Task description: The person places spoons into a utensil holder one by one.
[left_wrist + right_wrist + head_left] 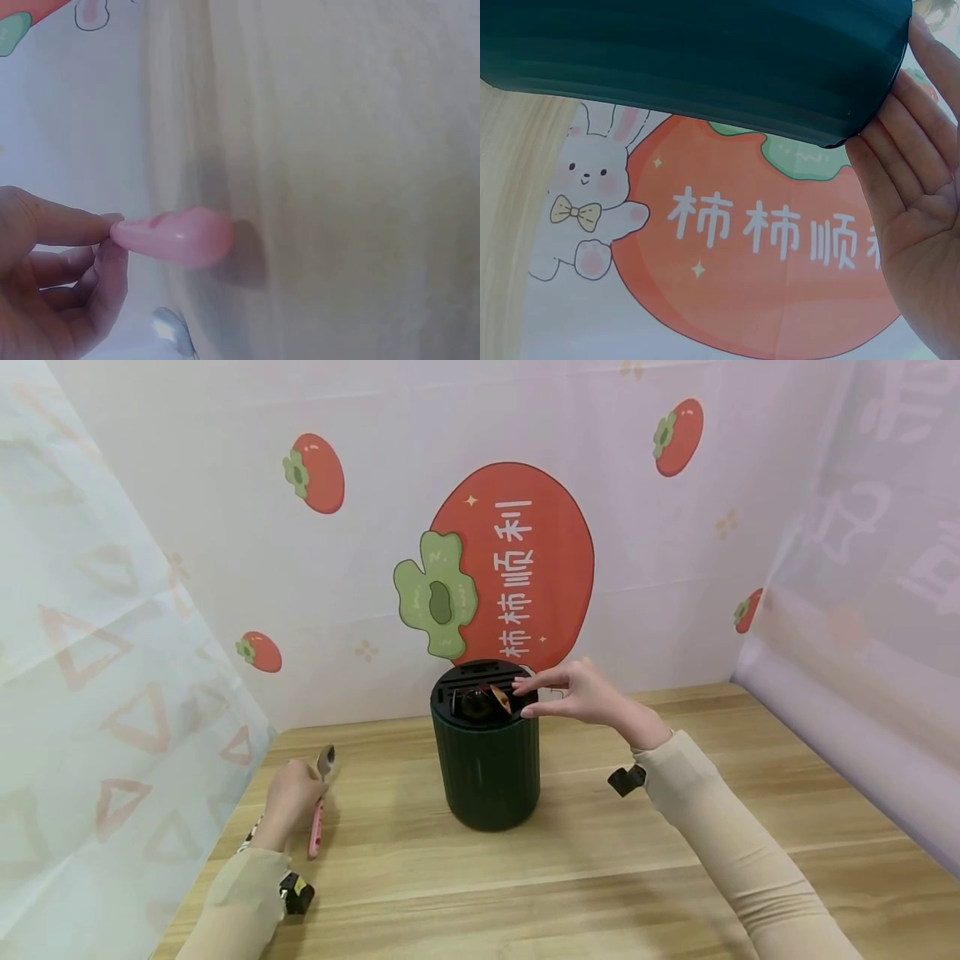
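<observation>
In the head view, my left hand (294,793) is low on the left, at a pink-handled spoon (316,831) whose metal bowl points away from me. The left wrist view shows thumb and fingertips pinching the pink handle (184,236); a metal spoon bowl (171,330) appears below that hand. My right hand (581,693) is at the right rim of a dark green ribbed holder (491,777), thumb and fingers extended. Its fingers lie beside the holder wall (705,60) in the right wrist view. A dark rounded piece and an orange-brown pointed piece (499,698) show in the holder's slotted black top.
The wooden table (390,893) runs up to a white backdrop (360,568) printed with red persimmons. Similar printed sheets hang at left and right. The holder stands upright near the back wall. Small black cameras (627,779) are strapped at both wrists.
</observation>
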Demonstrator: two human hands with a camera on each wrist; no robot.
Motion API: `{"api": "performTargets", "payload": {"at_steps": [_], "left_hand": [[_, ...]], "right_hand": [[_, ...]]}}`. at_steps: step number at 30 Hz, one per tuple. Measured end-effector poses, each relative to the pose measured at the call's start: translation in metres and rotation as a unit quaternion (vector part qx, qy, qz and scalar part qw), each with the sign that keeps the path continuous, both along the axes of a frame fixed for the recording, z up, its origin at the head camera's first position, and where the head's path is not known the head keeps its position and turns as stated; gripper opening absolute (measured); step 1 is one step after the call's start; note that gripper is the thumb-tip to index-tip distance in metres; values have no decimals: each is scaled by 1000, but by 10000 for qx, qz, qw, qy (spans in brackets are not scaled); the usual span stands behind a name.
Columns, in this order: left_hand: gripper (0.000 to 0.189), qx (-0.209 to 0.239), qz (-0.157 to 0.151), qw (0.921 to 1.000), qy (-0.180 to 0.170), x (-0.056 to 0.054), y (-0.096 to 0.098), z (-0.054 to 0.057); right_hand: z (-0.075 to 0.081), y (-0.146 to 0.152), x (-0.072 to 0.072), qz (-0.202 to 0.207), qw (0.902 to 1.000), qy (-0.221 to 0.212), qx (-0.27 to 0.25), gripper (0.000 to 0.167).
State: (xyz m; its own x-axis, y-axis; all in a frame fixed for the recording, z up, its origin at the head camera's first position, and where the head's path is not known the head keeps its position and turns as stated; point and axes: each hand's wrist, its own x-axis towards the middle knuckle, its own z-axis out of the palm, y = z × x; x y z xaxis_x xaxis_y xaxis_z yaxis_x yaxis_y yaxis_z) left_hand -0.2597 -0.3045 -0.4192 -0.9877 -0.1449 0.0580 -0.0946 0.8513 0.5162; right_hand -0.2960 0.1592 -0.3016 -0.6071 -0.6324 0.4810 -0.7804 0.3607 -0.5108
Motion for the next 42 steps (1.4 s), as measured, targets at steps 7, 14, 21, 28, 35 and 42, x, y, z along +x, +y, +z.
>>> {"api": "performTargets", "payload": {"at_steps": [7, 14, 21, 28, 35, 42], "left_hand": [[30, -141, 28, 9999, 62, 1, 7, 10], [30, -266, 48, 9994, 231, 1, 15, 19], [28, -371, 57, 9986, 373, 3, 24, 26], [14, -240, 117, 9989, 388, 5, 31, 33], [12, -229, 154, 9978, 605, 6, 39, 39], [13, -279, 211, 9962, 792, 9, 47, 45]], "right_hand": [[0, 0, 0, -32, 10000, -22, 35, 31], [3, -1, 5, -9, 10000, -50, -24, 30], [1, 0, 0, -29, 10000, -65, -2, 30], [1, 0, 1, -1, 10000, -36, -8, 31], [1, 0, 1, -46, 10000, -84, 12, 30], [5, -3, 8, -96, 9999, -73, 29, 31]]}}
